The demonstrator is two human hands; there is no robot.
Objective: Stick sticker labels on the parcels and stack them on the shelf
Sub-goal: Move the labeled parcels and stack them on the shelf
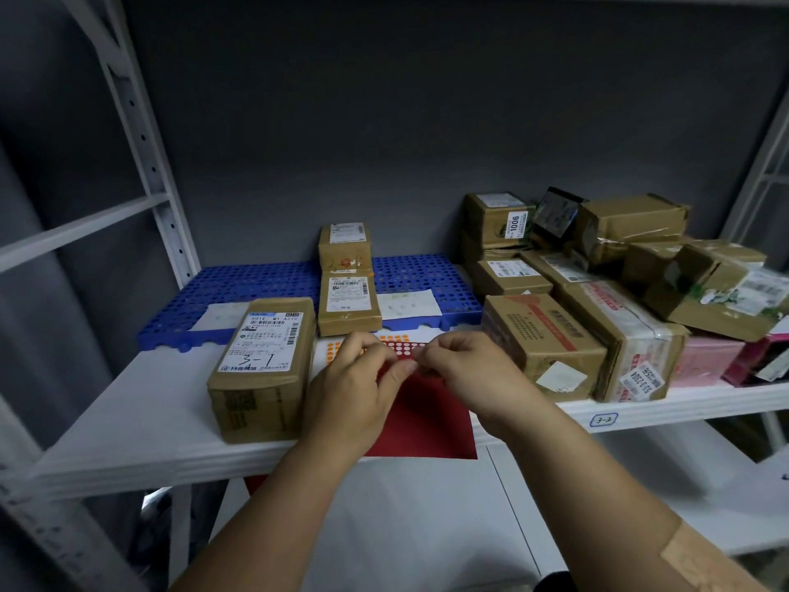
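A red sticker sheet [422,416] lies on the white shelf [141,403] and overhangs its front edge. Its top rows show white empty circles, and an orange sticker sheet [337,346] peeks out behind it. My left hand [354,386] and my right hand [465,373] meet fingertip to fingertip over the red sheet's upper part, pinching at it. A brown parcel marked "3-1" [262,365] lies just left of my left hand. Two small brown parcels [348,284] sit one behind the other on the blue perforated mat [256,284].
A heap of several brown parcels [597,284] fills the shelf's right side, with a pink one [708,356] at the front. A white backing sheet [410,303] lies on the mat. Shelf uprights stand at the left [149,164] and right. A lower shelf shows below.
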